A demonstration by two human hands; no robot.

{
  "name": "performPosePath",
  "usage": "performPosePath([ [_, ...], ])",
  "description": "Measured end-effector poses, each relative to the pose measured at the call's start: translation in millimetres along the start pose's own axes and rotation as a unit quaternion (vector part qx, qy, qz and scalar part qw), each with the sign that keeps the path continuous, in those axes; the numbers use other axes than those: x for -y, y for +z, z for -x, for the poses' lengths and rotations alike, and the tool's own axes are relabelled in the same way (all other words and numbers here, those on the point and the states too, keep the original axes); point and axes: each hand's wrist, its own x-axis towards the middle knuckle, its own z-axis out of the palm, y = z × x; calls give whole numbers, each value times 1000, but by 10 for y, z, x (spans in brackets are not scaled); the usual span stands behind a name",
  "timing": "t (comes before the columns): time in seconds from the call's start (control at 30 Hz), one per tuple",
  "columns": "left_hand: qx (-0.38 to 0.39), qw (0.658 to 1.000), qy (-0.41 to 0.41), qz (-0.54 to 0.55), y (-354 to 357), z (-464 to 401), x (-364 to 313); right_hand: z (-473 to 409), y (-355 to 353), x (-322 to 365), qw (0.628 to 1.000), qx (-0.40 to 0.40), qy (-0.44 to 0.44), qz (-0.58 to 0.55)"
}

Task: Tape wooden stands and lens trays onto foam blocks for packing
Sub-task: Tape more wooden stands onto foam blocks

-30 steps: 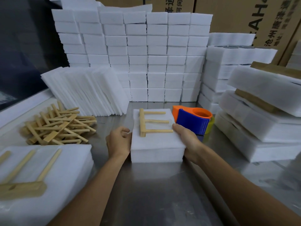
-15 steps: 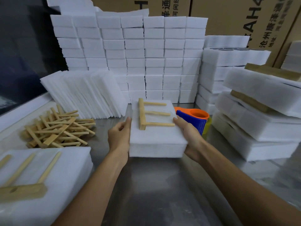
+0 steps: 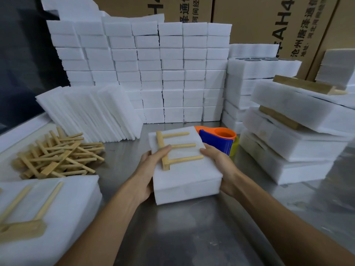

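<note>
Now both hands grasp the foam block point(image 3: 184, 175): left hand point(image 3: 148, 169) thumbing the stand point(image 3: 172, 150) down, right hand point(image 3: 219, 164) gripping the far edge, above the table point(image 3: 192, 237). Next, likely the tape dispenser point(image 3: 217, 141).

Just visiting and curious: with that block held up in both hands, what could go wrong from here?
The wooden stand lies on the foam block with no tape visible; only the left hand thumb touches it, so tilting may slide it off. The right hand is close to the tape dispenser and might knock it.
</note>
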Motion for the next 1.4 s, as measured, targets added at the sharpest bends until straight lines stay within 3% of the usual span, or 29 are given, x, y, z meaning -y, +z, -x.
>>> performPosePath([
  [0.47, -20, 999, -17, 30, 164, 81, 33, 158, 24, -25, 999, -3, 23, -43],
  [0.83, -55, 994, -14, 96, 144, 69, 101, 306, -195, 8, 995, 52, 85, -28],
  [1.1, -155, 973, 23, 170, 679, 147, 353, 480, -363, -87, 992, -115, -17, -51],
  [1.33, -166, 976, 10, 140, 672, 85, 271, 728, -728, 68, 990, -138, -8, 16],
  [1.4, -133, 987, -8, 85, 618, 59, 238, 819, -830, 103, 989, -146, -3, 22],
])
